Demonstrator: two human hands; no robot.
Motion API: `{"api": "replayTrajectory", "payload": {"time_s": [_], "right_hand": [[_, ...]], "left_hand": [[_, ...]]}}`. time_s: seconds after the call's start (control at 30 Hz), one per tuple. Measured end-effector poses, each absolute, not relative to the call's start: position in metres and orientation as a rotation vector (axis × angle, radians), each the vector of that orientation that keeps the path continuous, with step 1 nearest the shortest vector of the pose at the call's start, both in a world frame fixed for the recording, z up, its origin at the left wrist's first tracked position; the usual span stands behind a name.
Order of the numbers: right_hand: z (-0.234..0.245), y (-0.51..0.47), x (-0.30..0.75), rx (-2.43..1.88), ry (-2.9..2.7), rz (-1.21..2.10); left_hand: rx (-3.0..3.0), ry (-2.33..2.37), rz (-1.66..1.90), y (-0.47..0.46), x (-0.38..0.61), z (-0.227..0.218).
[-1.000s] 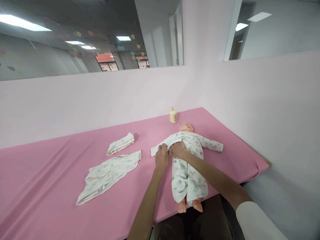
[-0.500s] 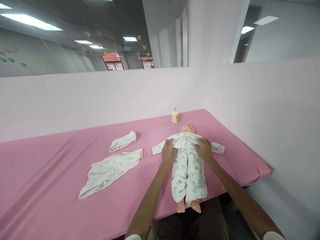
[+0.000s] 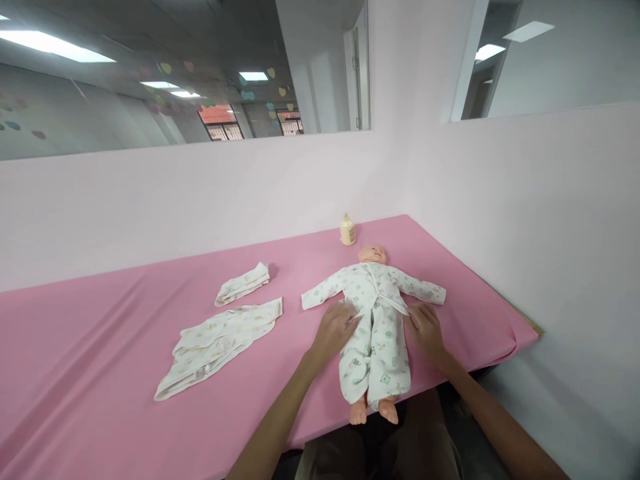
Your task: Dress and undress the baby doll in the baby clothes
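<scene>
A baby doll (image 3: 373, 254) lies on its back on the pink table (image 3: 100, 347), dressed in a white printed top (image 3: 373, 287) and matching trousers (image 3: 375, 360), bare feet at the front edge. My left hand (image 3: 336, 328) rests at the doll's left hip with its fingers pinched on the hem of the top. My right hand (image 3: 424, 328) sits at the other hip, fingers curled on the hem there.
A spare printed garment (image 3: 220, 343) lies spread left of the doll, with a smaller folded piece (image 3: 243, 285) behind it. A small cream bottle (image 3: 347, 231) stands by the back wall. Pale walls close the table at the back and right.
Both hands have slid from the doll's chest down to its hips, pulling the top's hem down and apart. The top now lies flatter over the trousers.
</scene>
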State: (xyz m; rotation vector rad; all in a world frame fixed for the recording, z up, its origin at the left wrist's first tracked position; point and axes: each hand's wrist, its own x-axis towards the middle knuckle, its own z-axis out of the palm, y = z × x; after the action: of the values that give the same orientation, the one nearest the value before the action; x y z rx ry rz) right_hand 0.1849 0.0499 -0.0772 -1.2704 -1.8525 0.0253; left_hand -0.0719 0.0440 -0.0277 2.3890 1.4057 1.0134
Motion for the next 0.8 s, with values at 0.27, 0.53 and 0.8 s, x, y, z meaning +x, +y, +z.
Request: {"api": "replayTrajectory", "payload": {"time_s": [0.27, 0.53, 0.8], "right_hand": [[-0.109, 0.063, 0.197, -1.478, -1.830, 0.095], [-0.110, 0.079, 0.188, -1.588, -1.901, 0.244], [-0.098, 0.066, 0.193, -1.795, -1.752, 0.296]], "left_hand": [[2.168, 1.760, 1.043, 0.038, -0.086, -0.045], [1.706, 1.914, 1.053, 0.059, -0.074, -0.049], [1.648, 2.078, 0.946, 0.068, -0.086, -0.059]]}}
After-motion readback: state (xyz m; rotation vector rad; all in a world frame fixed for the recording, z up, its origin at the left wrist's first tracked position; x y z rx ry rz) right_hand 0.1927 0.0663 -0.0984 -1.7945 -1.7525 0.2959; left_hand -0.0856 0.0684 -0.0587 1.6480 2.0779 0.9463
